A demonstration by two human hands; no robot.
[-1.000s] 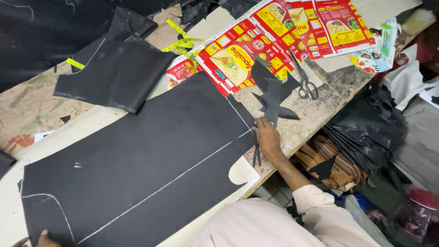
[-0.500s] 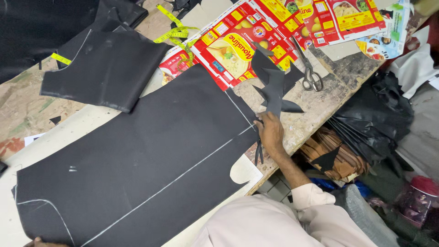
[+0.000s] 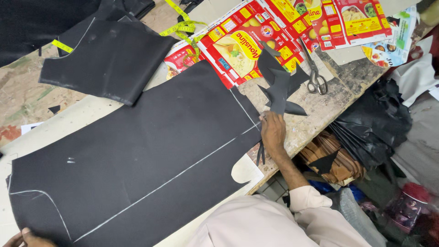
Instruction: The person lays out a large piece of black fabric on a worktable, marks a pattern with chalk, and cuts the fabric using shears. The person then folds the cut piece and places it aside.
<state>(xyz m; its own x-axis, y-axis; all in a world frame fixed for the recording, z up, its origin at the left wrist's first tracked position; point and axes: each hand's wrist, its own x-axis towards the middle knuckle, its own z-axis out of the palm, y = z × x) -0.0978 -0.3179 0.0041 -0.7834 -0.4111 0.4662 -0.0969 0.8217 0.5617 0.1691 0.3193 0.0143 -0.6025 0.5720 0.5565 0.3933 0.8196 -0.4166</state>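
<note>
Holding the black cloth point(image 3: 137, 155) flat on the tabletop point(image 3: 315, 114), we pin its edges, right hand point(image 3: 273, 132) pressed near the chalk line, left hand point(image 3: 20, 238) pinching the corner; cutting seemingly needs scissors point(image 3: 314, 68).

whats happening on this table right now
A person leans over a worktable with a large black fabric panel spread flat, marked with white chalk lines. Their right hand rests at the panel's right edge, beside small black offcuts. Their left hand pins the lower left corner. Scissors and a yellow measuring tape lie nearby, untouched.
</note>
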